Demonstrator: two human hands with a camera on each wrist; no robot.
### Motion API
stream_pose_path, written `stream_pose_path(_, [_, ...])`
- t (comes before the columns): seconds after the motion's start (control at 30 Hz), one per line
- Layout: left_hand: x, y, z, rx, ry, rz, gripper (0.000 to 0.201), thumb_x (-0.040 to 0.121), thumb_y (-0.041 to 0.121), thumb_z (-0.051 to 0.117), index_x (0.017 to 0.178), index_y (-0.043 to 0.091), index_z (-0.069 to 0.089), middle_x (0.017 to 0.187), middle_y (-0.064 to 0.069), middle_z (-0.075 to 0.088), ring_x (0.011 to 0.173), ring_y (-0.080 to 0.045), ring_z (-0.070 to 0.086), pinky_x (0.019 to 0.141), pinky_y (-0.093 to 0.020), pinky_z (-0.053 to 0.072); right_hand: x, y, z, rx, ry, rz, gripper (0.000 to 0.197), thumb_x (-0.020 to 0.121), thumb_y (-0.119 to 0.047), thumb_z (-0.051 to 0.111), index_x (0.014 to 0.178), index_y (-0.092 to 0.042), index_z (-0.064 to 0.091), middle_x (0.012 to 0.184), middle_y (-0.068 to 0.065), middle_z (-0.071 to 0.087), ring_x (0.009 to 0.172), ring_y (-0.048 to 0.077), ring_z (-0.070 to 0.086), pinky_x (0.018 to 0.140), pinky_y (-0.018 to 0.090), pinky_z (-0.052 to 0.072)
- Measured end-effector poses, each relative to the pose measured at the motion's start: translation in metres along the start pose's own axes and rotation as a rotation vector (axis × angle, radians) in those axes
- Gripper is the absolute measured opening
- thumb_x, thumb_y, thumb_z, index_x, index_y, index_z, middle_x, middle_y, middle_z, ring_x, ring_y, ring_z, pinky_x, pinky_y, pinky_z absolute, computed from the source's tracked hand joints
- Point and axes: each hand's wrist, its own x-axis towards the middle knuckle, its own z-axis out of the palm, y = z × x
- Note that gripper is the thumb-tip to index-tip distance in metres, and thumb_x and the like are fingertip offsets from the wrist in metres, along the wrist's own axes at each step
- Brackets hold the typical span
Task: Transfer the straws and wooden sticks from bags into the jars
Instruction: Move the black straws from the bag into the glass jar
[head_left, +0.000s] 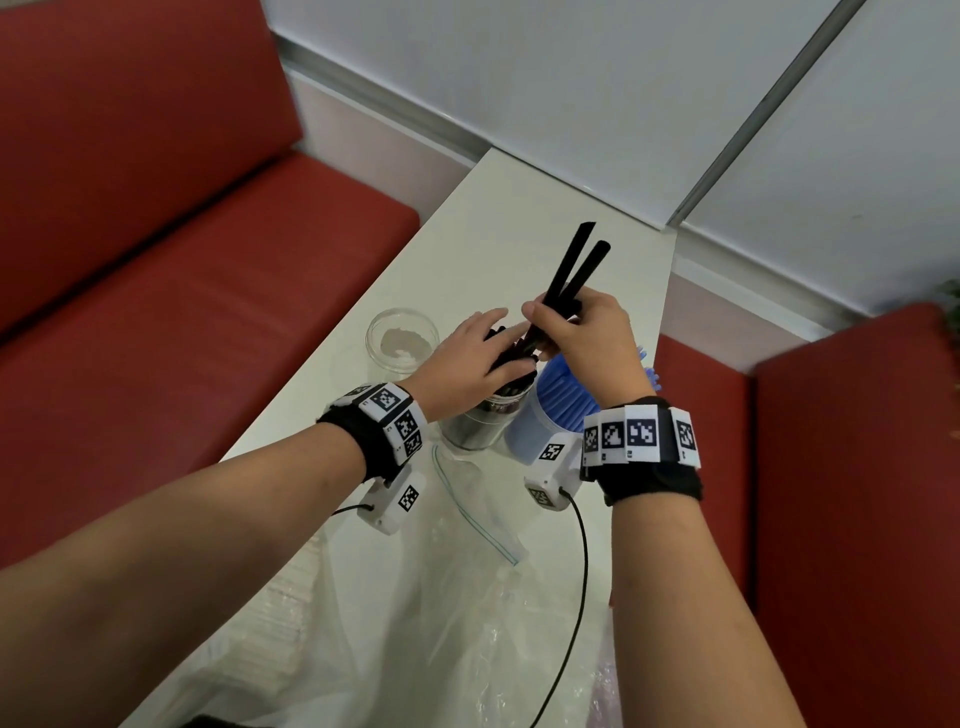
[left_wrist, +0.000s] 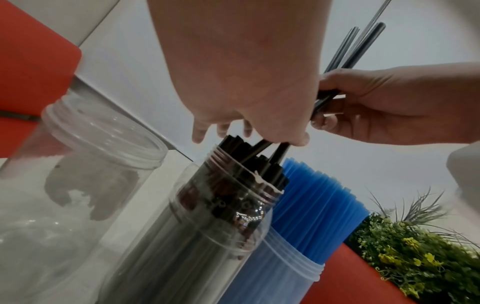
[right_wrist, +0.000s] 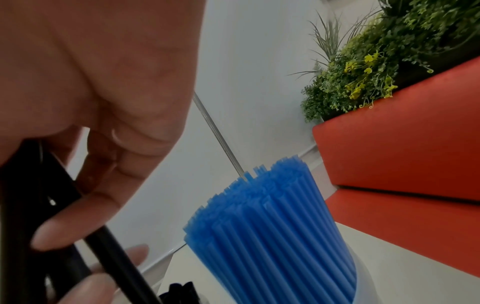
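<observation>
Clear plastic bags (head_left: 467, 597) lie crumpled on the tabletop (head_left: 509, 208) below your wrists. Your right hand (head_left: 587, 338) pinches a few black straws (head_left: 574, 270), tips angled up and away. Your left hand (head_left: 467, 358), fingers spread and straight, rests on the black straws in the middle jar (left_wrist: 207, 226). Blue straws (right_wrist: 272, 216) fill the jar under your right hand; an empty jar (head_left: 400, 340) stands beyond your left.

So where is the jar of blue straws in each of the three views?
Head: blue-straw jar at centre, under the right hand.
Left wrist: lower right, beside the black-straw jar.
Right wrist: lower centre.
Shared landmark: the black straws the right hand grips.
</observation>
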Motion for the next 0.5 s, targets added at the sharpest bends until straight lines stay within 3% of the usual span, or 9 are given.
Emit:
stream_pose_path(0.07, [0.002,0.003,0.000,-0.037,0.049,0.064,0.050,0.107,0.045,0.041,0.152,0.024,0.043,0.165,0.002,0.027,0.153,-0.026,0.020,0.124,-0.047,0.020,0.000,-0.003,0.002,-0.005,0.038,-0.006,0.017,0.089,-0.029,0.071,0.094,-0.013,0.073,0.082,0.005,0.073,0.070,0.022,0.071,0.076,0.046,0.061])
stream_pose_path(0.27, [-0.009,-0.017,0.013,-0.093,-0.038,-0.120,0.062,0.107,0.052,0.033,0.162,0.033,0.011,0.171,0.004,0.002,0.157,-0.026,-0.004,0.126,-0.049,0.007,0.003,-0.011,-0.011,0.175,0.347,-0.004,0.028,0.094,-0.035,0.065,0.081,-0.011,0.069,0.071,0.010,0.072,0.057,0.021,0.066,0.062,0.039,0.058])
stream_pose_path(0.33, [-0.014,-0.023,0.015,-0.210,-0.036,-0.152,0.077,0.101,0.061,0.042,0.161,0.036,0.003,0.170,0.003,0.000,0.157,-0.024,-0.002,0.126,-0.050,0.010,0.004,-0.009,-0.018,0.189,0.403,-0.007,0.034,0.096,-0.038,0.062,0.081,-0.008,0.067,0.067,0.011,0.070,0.052,0.021,0.063,0.057,0.035,0.054])
stream_pose_path(0.43, [-0.015,-0.024,0.015,-0.270,-0.024,-0.120,0.117,0.077,0.077,0.065,0.159,0.040,-0.009,0.169,0.005,0.002,0.156,-0.020,0.004,0.125,-0.047,0.016,0.003,-0.006,-0.023,0.083,0.391,0.008,0.042,0.098,-0.041,0.058,0.090,0.000,0.065,0.063,0.011,0.067,0.048,0.015,0.061,0.057,0.032,0.052])
stream_pose_path(0.5, [-0.011,-0.022,0.016,-0.245,-0.021,-0.089,0.134,0.064,0.075,0.078,0.157,0.042,-0.012,0.168,0.006,0.002,0.156,-0.018,0.005,0.124,-0.044,0.018,0.000,-0.005,-0.024,-0.017,0.347,0.015,0.040,0.098,-0.041,0.058,0.091,-0.002,0.063,0.061,0.013,0.066,0.046,0.014,0.060,0.057,0.031,0.050])
